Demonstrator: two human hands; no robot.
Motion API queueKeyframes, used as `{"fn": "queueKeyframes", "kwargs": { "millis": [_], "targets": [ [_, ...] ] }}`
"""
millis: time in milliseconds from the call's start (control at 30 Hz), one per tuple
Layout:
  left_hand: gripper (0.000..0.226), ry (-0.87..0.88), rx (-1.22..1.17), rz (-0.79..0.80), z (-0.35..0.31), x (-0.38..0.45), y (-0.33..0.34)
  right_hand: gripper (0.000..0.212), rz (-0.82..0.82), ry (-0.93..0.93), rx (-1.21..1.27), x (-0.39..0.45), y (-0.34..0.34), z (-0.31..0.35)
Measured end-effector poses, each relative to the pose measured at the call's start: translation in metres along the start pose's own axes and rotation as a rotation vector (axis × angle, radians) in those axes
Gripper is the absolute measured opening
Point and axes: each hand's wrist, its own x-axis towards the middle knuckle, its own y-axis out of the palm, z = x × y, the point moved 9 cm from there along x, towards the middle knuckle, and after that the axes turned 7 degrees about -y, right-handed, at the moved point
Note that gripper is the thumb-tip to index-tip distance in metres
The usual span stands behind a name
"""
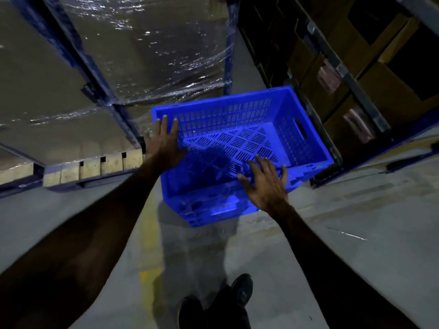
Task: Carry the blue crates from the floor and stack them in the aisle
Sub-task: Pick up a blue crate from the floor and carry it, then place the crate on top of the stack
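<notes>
While the blue crate (240, 148) sits on the floor (308, 233), left hand (166, 143) and right hand (266, 184) (fingers spread) grasp nothing.

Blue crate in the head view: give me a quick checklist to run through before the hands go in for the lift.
1. Crate empty: ok. The slotted bottom of the blue crate shows bare.
2. Crate upright: ok, open side up on the floor.
3. Left hand placed: not ok. Its straight fingers lie at the left rim, not curled round it.
4. Right hand placed: not ok. It is spread open over the near rim, gripping nothing.
5. Handle free: ok for the slot in the right end wall; the left one cannot be seen.
6. Room at the sides: cannot tell. The wrapped pallet and the rack stand close by.
</notes>
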Motion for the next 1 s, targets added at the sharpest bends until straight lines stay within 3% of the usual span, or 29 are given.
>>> {"fn": "queueKeyframes", "kwargs": {
  "millis": [300, 567, 1000],
  "targets": [
    [0.107, 0.058, 0.13, 0.046, -0.011, 0.073, -0.006, 0.095, 0.125, 0.089, -0.04, 0.005, -0.001, 0.006],
    [0.113, 0.34, 0.184, 0.019, -0.104, 0.097, 0.003, 0.098, 0.229, 0.103, -0.052, 0.009, 0.0, 0.007],
    [0.123, 0.303, 0.165, -0.017, -0.131, 0.108, 0.015, 0.096, 0.298, 0.128, -0.053, 0.013, 0.009, 0.003]
  ]
}}
